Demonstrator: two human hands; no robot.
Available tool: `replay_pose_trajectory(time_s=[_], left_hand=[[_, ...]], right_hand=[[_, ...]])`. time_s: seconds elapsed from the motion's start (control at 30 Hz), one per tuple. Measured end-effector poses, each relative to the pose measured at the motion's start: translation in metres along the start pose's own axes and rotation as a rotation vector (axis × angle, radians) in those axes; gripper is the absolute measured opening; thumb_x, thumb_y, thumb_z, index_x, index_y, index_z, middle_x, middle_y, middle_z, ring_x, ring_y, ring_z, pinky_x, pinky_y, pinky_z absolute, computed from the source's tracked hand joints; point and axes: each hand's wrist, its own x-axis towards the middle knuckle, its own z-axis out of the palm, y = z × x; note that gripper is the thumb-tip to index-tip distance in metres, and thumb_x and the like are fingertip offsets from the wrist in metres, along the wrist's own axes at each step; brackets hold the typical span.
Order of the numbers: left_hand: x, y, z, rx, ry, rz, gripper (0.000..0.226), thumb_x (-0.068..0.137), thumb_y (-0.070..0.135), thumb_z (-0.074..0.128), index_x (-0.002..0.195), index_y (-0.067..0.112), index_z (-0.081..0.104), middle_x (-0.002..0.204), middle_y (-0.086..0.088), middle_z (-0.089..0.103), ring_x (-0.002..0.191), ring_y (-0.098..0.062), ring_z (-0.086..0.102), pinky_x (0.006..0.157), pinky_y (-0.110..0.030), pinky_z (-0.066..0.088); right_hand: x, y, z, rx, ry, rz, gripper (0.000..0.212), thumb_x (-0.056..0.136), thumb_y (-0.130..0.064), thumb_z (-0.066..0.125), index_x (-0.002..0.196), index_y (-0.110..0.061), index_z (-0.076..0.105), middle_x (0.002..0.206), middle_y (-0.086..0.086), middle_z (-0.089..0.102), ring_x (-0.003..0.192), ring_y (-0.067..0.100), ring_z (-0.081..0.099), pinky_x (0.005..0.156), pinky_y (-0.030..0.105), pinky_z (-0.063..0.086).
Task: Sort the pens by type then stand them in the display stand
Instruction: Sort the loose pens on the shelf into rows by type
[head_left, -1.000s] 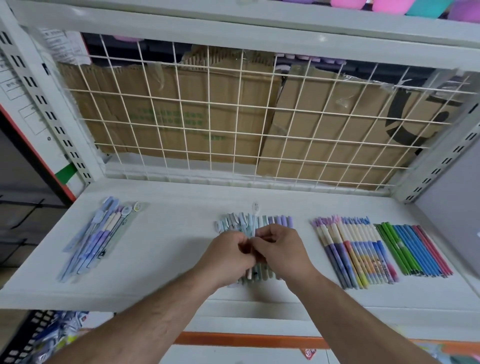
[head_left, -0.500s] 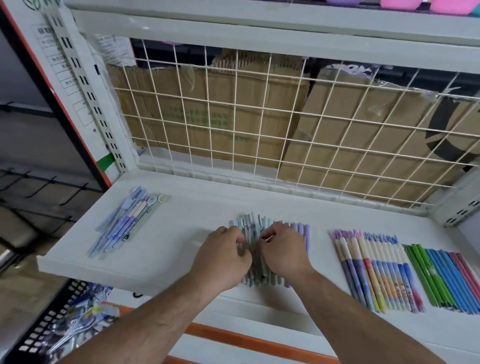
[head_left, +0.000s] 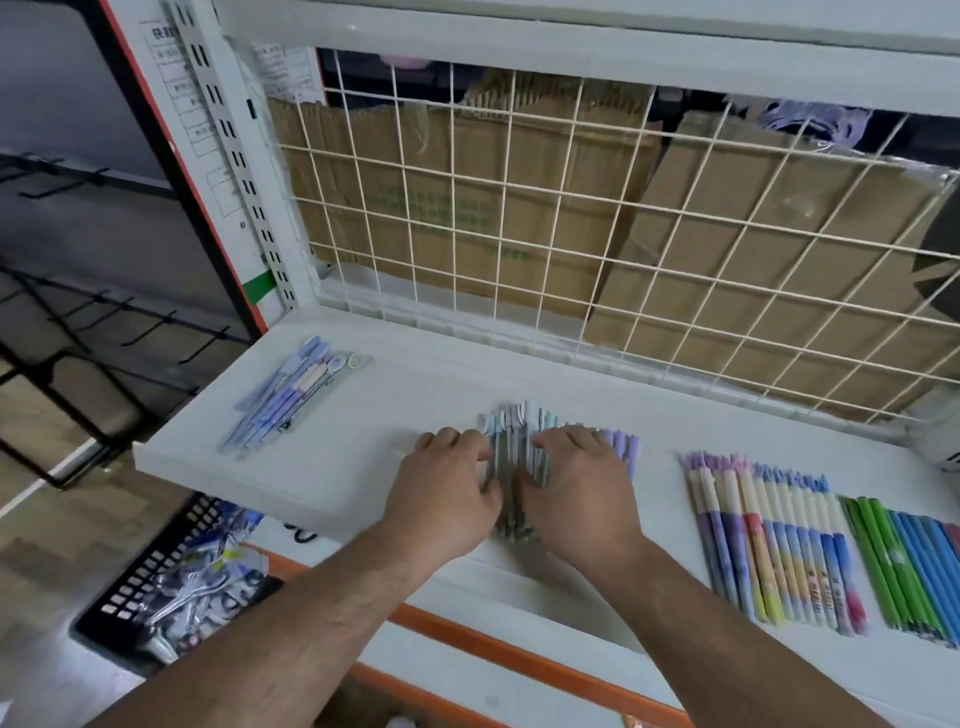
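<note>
While side by side, slim cylindrical pens (head_left: 511, 441)

— What is the person wearing?
— Only bare parts show: the left forearm (head_left: 311, 613) and the right forearm (head_left: 691, 613), both lightly haired, uncovered down to the lower edge of the view.
— And the grips?
— The left grip (head_left: 447, 483) and the right grip (head_left: 576, 483) are bare as well, fingers uncovered.
</note>
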Motion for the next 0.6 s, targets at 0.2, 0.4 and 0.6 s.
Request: replay_pose_trajectory(time_s=[0.2,0.4,0.6], left_hand=[[0.006,-0.028,-0.017,0.001,-0.024,0.004,0.035,0.083,0.039,0.056,0.115,0.023,0.059,0.114,0.002,0.061,0.108,-0.022,0.051,0.093,-0.037,0.047],[0.019,-0.088,-0.048,0.081,-0.029,0.018,0.035,0.087,0.040,0.055,0.118,0.022,0.056,0.115,0.001,0.059,0.106,-0.022,0.050,0.089,-0.036,0.047],[0.036,-0.156,-0.076,0.370,-0.089,-0.030,0.042,0.090,0.046,0.049,0.116,0.014,0.052,0.116,-0.010,0.058,0.110,-0.028,0.051,0.090,-0.039,0.043]], right_hand=[[0.005,-0.030,0.002,0.099,-0.058,-0.029,0.036,0.074,-0.024,0.076,0.109,-0.011,0.074,0.108,0.009,0.070,0.101,0.033,0.062,0.087,0.038,0.050],[0.023,-0.090,0.026,0.172,-0.046,0.020,0.041,0.081,-0.029,0.073,0.119,-0.014,0.070,0.120,0.004,0.066,0.115,0.026,0.056,0.101,0.034,0.043],[0.034,-0.143,0.056,0.178,0.019,0.056,0.032,0.083,-0.027,0.071,0.114,-0.016,0.071,0.114,0.001,0.068,0.107,0.025,0.060,0.090,0.034,0.050]])
